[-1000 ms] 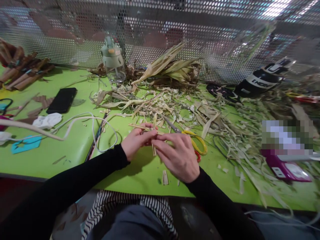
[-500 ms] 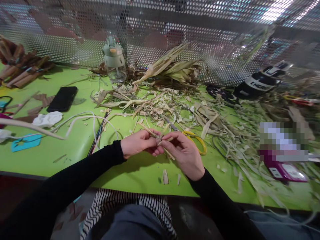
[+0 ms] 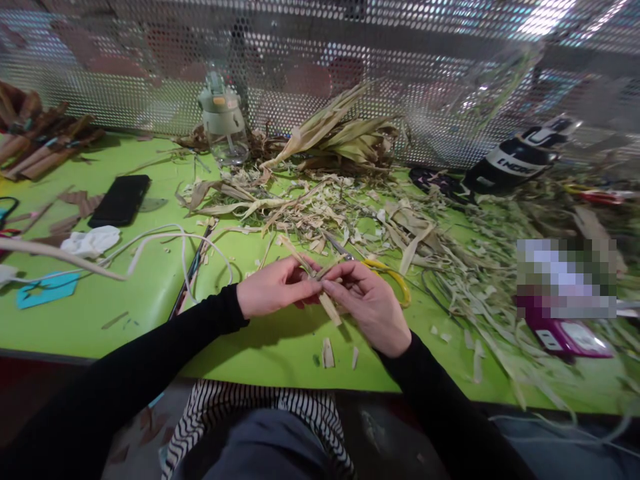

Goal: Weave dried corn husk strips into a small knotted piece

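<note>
Both hands meet just above the green table, pinching the same small bundle of dried husk strips. My left hand grips the bundle from the left, fingers closed. From the right, my right hand pinches it with thumb and forefinger. Strip ends stick out above and below the fingers. Yellow-handled scissors lie on the table right behind my right hand.
Husk scraps cover the middle and right of the table, with whole husks at the mesh wall. A bottle, a black phone, white cables and a pink device lie around. Small offcuts sit near the front edge.
My right hand turned from lying palm-down over the bundle to pinching it from the side. Both hands lifted slightly and the strips were rotated between the fingers.
</note>
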`<state>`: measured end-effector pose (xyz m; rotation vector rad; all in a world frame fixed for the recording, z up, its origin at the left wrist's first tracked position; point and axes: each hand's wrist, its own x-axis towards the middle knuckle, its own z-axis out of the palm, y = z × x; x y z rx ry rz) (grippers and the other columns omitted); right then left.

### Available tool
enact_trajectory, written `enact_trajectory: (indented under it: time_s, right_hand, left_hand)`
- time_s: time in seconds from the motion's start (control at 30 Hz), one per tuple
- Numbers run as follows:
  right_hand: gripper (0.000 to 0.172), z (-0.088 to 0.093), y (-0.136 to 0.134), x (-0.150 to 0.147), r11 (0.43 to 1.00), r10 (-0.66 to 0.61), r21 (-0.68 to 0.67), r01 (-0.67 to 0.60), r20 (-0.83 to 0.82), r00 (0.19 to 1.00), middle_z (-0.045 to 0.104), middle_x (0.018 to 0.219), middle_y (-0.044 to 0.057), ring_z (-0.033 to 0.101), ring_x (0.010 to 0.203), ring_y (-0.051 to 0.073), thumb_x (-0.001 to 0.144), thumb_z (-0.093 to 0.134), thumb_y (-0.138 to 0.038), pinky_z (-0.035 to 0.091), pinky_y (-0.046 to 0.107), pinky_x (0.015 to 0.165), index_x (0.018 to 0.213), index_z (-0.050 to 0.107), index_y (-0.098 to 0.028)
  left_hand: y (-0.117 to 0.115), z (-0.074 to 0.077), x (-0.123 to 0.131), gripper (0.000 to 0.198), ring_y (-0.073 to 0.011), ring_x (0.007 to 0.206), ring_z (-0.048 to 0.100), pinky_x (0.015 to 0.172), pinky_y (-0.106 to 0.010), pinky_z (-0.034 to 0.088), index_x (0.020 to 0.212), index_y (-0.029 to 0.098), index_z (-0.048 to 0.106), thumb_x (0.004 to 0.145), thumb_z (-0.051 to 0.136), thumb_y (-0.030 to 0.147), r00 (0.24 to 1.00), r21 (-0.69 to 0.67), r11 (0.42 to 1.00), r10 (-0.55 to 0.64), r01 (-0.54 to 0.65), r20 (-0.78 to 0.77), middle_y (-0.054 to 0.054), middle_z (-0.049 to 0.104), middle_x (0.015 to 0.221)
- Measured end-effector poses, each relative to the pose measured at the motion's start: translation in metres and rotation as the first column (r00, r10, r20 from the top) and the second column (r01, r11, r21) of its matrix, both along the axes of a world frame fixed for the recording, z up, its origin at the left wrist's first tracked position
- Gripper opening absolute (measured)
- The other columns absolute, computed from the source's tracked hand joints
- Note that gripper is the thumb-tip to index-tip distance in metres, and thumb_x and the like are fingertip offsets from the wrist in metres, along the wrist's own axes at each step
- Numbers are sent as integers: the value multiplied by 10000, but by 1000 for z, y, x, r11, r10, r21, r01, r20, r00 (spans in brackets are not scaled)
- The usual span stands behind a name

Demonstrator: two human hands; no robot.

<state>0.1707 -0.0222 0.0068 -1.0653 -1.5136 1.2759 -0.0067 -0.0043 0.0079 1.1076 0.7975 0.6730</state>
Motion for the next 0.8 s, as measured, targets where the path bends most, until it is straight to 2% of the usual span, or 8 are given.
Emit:
enact_trajectory:
  time_s: [0.13,0.2,0.33,0.47,0.53,0.63,0.7,0.8]
  right_hand:
    - [126,0,0,1,997,3,76,-7,53,999,615,797,11,607,683,123,806,645,-276,541,283,662,833,560,-186]
    - [140,0,0,3,987,-3,158,-11,91,996,611,838,18,613,721,130,827,621,-269,539,285,675,922,554,-192]
    - [272,0,-1,6,942,-68,336,4,177,982,570,954,35,603,780,132,859,571,-250,534,286,680,1114,483,-213]
    - [295,-2,-1,6,880,-172,474,12,296,939,545,962,45,588,767,152,831,603,-348,530,311,644,1057,475,-209]
    - [333,-4,-2,4,835,-254,551,-4,392,884,568,907,37,580,723,156,775,672,-378,517,307,611,1006,502,-209]
    - [199,-5,-1,1,730,-349,677,-87,479,805,626,806,19,584,681,151,796,669,-291,502,288,608,941,558,-213]
    - [120,-5,0,0,655,-361,741,-150,480,799,665,792,18,610,709,153,820,636,-203,505,285,647,927,584,-213]
    - [159,-3,1,3,582,-333,782,-224,480,812,698,839,27,639,763,159,828,582,-110,514,290,689,944,606,-216]
  left_hand:
    - [1,2,0,363,-98,577,612,575,-228,479,935,142,483,706,733,274,996,-95,996,4,5,92,9,639,626]
    - [1,3,-1,356,-91,561,612,569,-222,483,939,138,486,705,734,242,991,-142,989,53,-35,126,12,643,620]
    - [2,7,-1,298,-79,540,614,565,-211,489,969,121,486,749,684,154,974,-194,972,164,-132,157,5,655,624]
    - [2,11,-1,174,-78,569,625,597,-213,504,963,116,483,821,575,79,956,-232,948,255,-218,146,-10,663,634]
    - [1,12,-1,152,-78,580,626,621,-226,514,966,120,483,836,550,76,948,-228,942,283,-246,144,-10,663,646]
    - [1,12,0,178,-88,590,627,647,-247,516,985,124,477,830,557,92,948,-209,944,287,-256,135,1,651,632]
    - [2,11,0,195,-89,576,616,627,-241,500,991,124,473,819,562,101,956,-185,949,275,-254,99,6,642,620]
    - [2,9,0,208,-82,541,576,589,-223,462,985,122,483,796,567,122,971,-64,969,239,-237,11,19,619,600]
